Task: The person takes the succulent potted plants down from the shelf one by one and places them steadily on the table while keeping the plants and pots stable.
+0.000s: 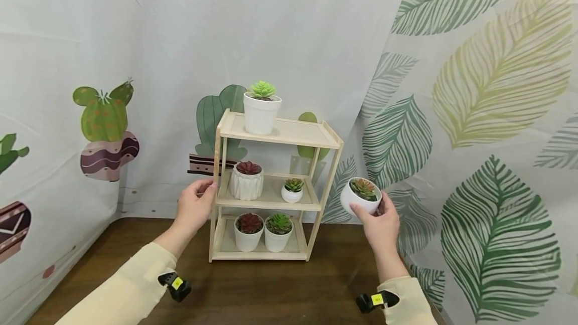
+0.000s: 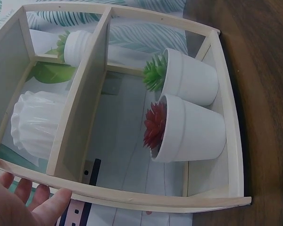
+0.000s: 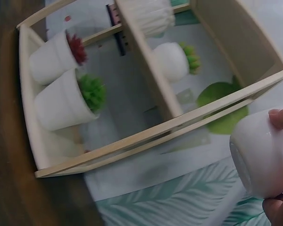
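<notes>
A round white pot with a reddish-green succulent (image 1: 361, 195) is gripped by the right hand (image 1: 383, 222), to the right of the wooden shelf (image 1: 282, 132) and apart from it. The left hand (image 1: 195, 207) touches the shelf's left side post at middle height; in the left wrist view its fingers (image 2: 40, 200) lie along the wooden edge. The right wrist view shows the white pot (image 3: 262, 153) with a thumb on its side. On the middle tier stand a ribbed white pot (image 1: 247, 184) and a small white pot (image 1: 292, 193).
A white pot with a light green succulent (image 1: 260, 114) stands on the top tier, left of centre. Two white pots, one red-leaved (image 1: 248, 238) and one green-leaved (image 1: 277, 239), stand on the bottom tier. Behind the brown table (image 1: 253, 290) hangs printed cloth (image 1: 293, 29).
</notes>
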### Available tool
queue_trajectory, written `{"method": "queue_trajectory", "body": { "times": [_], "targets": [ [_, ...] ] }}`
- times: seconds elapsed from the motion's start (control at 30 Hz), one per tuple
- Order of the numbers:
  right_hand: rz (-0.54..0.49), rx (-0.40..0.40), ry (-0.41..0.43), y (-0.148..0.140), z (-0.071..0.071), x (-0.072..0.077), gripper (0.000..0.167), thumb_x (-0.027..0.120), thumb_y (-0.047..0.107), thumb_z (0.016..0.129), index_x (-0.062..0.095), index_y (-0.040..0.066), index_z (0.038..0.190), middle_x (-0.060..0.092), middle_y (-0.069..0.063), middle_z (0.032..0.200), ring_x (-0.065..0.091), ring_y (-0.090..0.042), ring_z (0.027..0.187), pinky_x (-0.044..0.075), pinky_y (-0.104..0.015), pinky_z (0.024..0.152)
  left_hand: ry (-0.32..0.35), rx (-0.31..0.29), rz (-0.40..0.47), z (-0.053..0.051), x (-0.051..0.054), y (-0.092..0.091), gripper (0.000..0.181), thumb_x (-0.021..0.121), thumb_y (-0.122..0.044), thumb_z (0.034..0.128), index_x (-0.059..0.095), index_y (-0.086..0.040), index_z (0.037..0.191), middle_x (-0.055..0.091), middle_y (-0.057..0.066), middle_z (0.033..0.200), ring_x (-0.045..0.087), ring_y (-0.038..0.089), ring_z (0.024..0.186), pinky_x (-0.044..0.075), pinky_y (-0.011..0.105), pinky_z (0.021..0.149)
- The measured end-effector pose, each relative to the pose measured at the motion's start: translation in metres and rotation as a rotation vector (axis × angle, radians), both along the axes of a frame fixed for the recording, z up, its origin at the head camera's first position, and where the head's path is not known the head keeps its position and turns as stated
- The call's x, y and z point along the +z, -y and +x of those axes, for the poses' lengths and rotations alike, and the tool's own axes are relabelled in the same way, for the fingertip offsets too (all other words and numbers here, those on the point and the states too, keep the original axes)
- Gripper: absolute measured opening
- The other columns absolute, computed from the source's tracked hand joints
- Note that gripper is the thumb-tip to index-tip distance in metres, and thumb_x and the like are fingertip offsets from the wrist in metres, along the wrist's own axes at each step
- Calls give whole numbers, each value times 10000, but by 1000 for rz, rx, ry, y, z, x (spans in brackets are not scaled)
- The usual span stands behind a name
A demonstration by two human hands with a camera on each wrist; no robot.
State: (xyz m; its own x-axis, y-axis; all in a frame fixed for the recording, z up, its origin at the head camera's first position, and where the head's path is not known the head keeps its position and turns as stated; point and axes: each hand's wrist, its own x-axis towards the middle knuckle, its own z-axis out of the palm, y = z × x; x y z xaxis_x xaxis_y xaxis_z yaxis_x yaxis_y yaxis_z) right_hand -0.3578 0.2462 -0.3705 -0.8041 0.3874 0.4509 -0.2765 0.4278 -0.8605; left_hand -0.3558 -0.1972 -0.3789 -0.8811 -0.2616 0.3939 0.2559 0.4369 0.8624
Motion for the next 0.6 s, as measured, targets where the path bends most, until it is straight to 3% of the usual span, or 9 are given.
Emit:
{"method": "queue_trajectory", "body": {
  "times": [0.07, 0.2, 0.4, 0.6],
  "targets": [
    [-24, 3, 0, 2, -4, -11, 881, 896, 265, 800, 452, 35, 1526, 590, -214, 1459, 587, -324, 1337, 500, -141, 932, 4, -8, 5, 0, 1, 0, 474, 486, -403, 1076, 628, -63, 1373, 662, 193, 1255, 639, 294, 1101, 519, 207, 777],
    [-51, -8, 19, 4, -9, -33, 886, 908, 248, 784, 457, 17, 1511, 589, -233, 1446, 578, -333, 1331, 511, -353, 1043, 11, -9, 7, 1, 3, 0, 471, 487, -393, 1076, 625, -55, 1374, 656, 205, 1254, 646, 311, 1103, 522, 211, 767],
    [-42, -47, 65, 4, -18, -67, 886, 922, 267, 768, 470, 33, 1494, 622, -224, 1399, 630, -340, 1235, 514, -281, 936, 11, -8, -4, 1, 3, 0, 478, 482, -396, 1076, 619, -54, 1381, 655, 207, 1267, 642, 326, 1132, 513, 264, 823],
    [-41, -57, 64, 2, -20, -96, 865, 920, 206, 769, 465, -30, 1466, 613, -290, 1381, 612, -405, 1268, 501, -505, 1052, 10, -15, -6, 1, 3, 0, 495, 477, -411, 1076, 611, -52, 1389, 650, 212, 1283, 633, 333, 1149, 512, 287, 840]
  ]
}}
